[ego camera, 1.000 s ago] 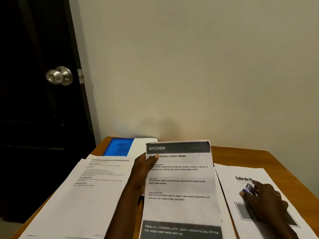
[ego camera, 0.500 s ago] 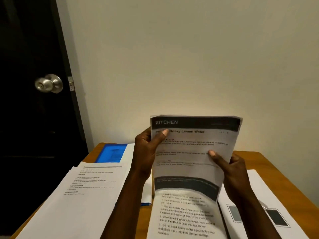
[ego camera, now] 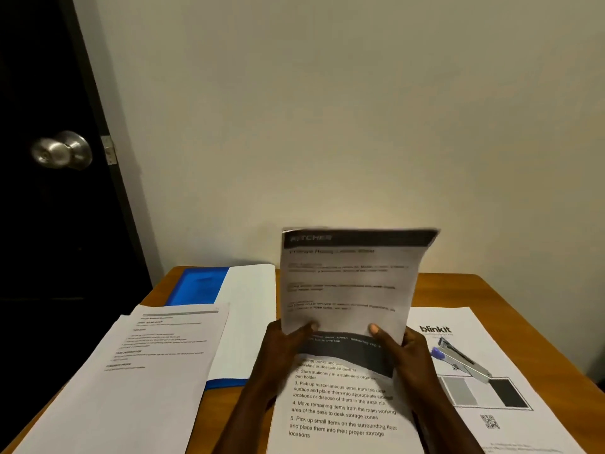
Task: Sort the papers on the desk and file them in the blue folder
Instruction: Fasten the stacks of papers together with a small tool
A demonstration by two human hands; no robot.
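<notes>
Now pinching the KITCHEN sheet [ego camera: 347, 283] upright by its bottom edge with left hand [ego camera: 281, 347] and right hand [ego camera: 409, 353], having slid both grips down, blue folder [ego camera: 199, 286] waiting back-left on the desk [ego camera: 491, 290], so probably still sorting, nothing filed.

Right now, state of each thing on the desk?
KITCHEN sheet: held upright, gripped near its bottom by left hand and right hand.
blue folder: flat on desk, white sheet on it.
stapler: lying on blinkit sheet, untouched.
numbered-steps sheet: flat, beneath the hands.
</notes>
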